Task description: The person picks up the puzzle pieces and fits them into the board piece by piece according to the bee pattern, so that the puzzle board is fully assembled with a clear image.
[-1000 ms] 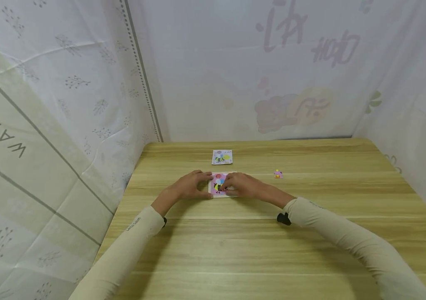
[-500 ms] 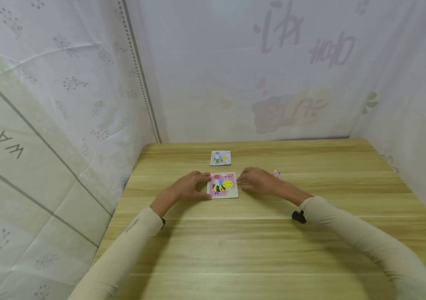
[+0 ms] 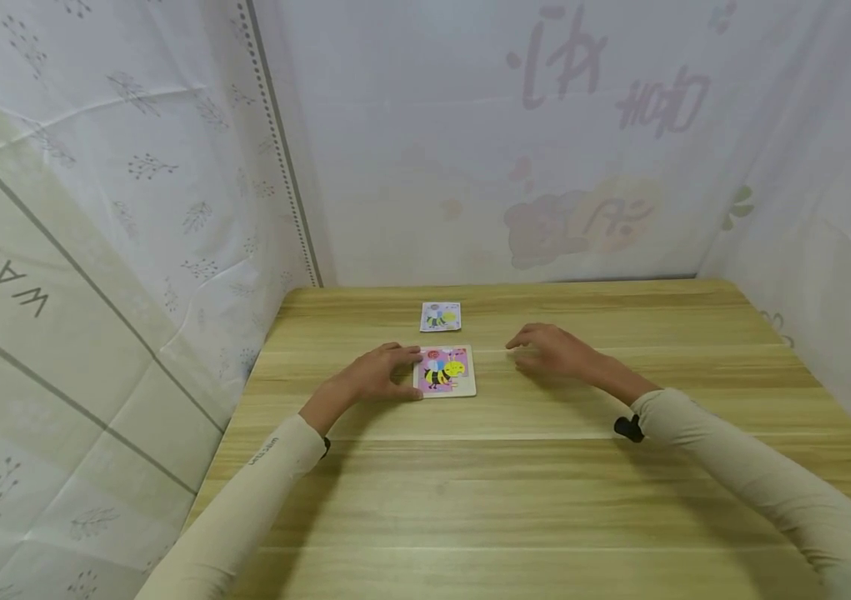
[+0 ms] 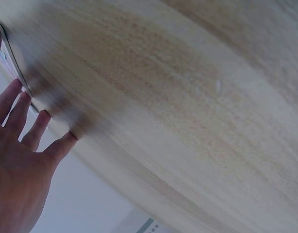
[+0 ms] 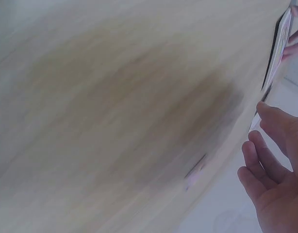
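The wooden jigsaw board [image 3: 465, 386] lies flat on the table, with a bee picture on its pink pieces. Bare wood shows at its lower right corner. My left hand [image 3: 376, 372] holds the board's left edge, thumb at the near corner and forefinger at the far one. To the right, apart from the board, my right hand [image 3: 556, 350] hovers above the table with loosely bent fingers and nothing visible between them. In the right wrist view a small pinkish jigsaw piece [image 5: 195, 173] lies on the table beyond that hand's fingertips; in the head view the hand hides it.
Behind the board lies a square picture card [image 3: 441, 317] with the same bee in paler colours. The wood-grain table [image 3: 440, 492] ends at a printed cloth backdrop [image 3: 410, 167], with cloth on the left and right sides too.
My right hand has moved off the board to the right, covering the loose piece in the head view. My left hand has stayed at the board's left edge.
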Demonstrator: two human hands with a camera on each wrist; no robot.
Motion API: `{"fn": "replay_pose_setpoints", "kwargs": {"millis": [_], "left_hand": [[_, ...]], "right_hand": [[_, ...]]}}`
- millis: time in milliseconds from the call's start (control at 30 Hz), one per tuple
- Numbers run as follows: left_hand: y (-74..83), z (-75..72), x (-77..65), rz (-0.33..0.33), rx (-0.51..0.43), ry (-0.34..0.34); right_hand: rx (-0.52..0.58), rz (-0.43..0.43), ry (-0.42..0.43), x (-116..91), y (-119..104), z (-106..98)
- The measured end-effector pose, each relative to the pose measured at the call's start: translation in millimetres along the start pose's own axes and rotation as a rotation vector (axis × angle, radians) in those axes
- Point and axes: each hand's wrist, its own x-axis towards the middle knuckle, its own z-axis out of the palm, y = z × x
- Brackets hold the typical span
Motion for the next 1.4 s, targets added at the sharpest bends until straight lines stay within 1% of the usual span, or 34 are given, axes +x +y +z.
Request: {"fn": "replay_pose_setpoints", "kwargs": {"millis": [100, 233, 333, 600, 767, 833, 967, 1100, 1400], "left_hand": [[0.0, -0.3, 0.1, 0.005, 0.005, 0.003], [0.1, -0.9, -0.4, 0.011, 0.003, 0.010], [0.4, -0.7, -0.6, 0.010, 0.001, 0.011], [0.8, 0.4, -1.8, -0.002, -0.007, 0.010], [0.6, 0.4, -2.0, 0.000, -0.012, 0.014], [0.4, 0.4, -1.7, -0.003, -0.014, 0.010], [-0.2, 0.6, -1.3, -0.014, -0.016, 0.001], [0.0, 0.6, -1.4, -0.021, -0.017, -0.005], [0.4, 0.1, -1.9, -0.014, -0.013, -0.008]], "right_hand": [[-0.009, 0.029, 0.003, -7.0, 7.8, -5.4], [0.012, 0.102, -0.006, -17.0, 16.3, -11.9], [0.008, 0.125, -0.005, -23.4, 23.9, -14.5], [-0.024, 0.090, 0.041, -37.4, 44.5, -16.3], [-0.036, 0.083, 0.036, -41.7, 52.0, -14.7], [-0.025, 0.080, 0.033, -42.2, 53.2, -14.1], [-0.007, 0.065, 0.028, -40.1, 53.4, -12.7], [-0.014, 0.045, 0.013, -34.4, 51.4, -9.3], [-0.033, 0.010, -0.016, -24.0, 39.0, -2.1]]}}
